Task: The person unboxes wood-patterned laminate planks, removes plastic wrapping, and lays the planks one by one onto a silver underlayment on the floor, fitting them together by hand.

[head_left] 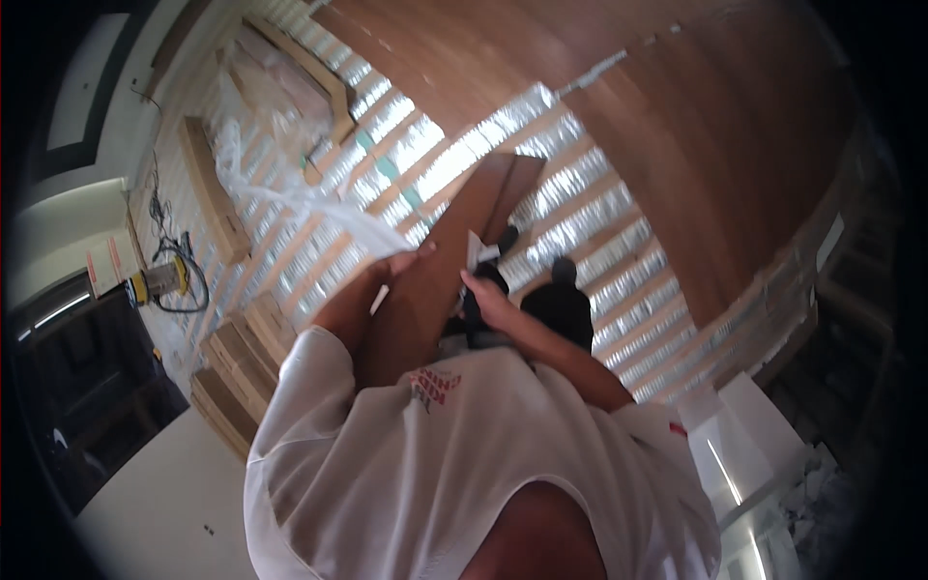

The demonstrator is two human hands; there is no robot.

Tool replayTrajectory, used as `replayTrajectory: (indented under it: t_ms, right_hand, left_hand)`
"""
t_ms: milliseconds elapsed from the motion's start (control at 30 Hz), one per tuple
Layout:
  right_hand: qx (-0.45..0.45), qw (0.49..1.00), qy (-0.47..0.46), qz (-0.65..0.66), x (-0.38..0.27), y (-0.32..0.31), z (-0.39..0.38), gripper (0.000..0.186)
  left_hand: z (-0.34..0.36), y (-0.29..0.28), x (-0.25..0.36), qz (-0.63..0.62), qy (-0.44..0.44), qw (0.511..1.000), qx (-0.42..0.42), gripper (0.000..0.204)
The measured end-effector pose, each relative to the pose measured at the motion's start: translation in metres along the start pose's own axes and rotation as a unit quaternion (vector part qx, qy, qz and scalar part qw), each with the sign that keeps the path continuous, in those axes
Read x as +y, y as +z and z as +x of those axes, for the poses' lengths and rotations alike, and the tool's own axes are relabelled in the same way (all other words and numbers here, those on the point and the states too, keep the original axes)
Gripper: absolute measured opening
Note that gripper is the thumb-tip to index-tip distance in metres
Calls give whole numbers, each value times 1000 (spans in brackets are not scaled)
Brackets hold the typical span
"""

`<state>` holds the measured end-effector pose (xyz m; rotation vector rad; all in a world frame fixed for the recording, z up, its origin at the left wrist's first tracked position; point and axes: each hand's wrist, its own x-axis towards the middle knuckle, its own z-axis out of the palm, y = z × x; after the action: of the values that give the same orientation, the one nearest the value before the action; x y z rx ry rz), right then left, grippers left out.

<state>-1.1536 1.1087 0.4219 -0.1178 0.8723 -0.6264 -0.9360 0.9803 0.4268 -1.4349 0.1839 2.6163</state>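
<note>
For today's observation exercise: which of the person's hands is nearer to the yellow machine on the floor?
Left. The left hand grips the brown plank's left edge, on the side toward the yellow machine; the right hand holds its right edge, farther away.

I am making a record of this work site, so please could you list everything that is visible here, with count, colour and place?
Plank: one, brown wood, held at centre between both hands.
Laid flooring: one large area, brown, upper right.
Underlay strips: many, silver with tan battens, across the middle.
Plank stacks: several, pale wood, left.
Plastic wrap: one loose sheet, clear white, upper left.
Power tool: one, yellow, far left, with cable.
Shirt: one, white, bottom centre.
Left hand: fingers on the plank's left edge.
Right hand: fingers on the plank's right edge.
</note>
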Motion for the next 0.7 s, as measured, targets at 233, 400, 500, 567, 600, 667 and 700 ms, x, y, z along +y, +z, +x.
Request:
replayTrajectory:
  t_ms: [233,400,500,567,600,667,700]
  right_hand:
    - [-11,997,-42,62,24,-69,-50,30]
    - [61,996,54,37,8,-104,-107,29]
    - [50,997,64,10,10,-123,-140,23]
    - [80,995,39,46,15,-139,-158,18]
    - [131,989,51,39,21,-152,-165,20]
    - [224,972,62,-23,45,-179,-181,23]
    - [261,960,57,-79,53,-188,-190,25]
  left_hand:
    - [-4,83,-57,-127,-35,990,42,49]
    - [-9,145,-111,-174,36,980,87,49]
    - [-14,160,-151,-238,60,962,120,52]
    - [-22,169,-171,-262,76,952,137,52]
    - [-29,176,-177,-276,80,948,135,51]
    - [-45,188,-193,-286,66,947,131,51]
    - [-55,193,-204,-284,53,948,131,51]
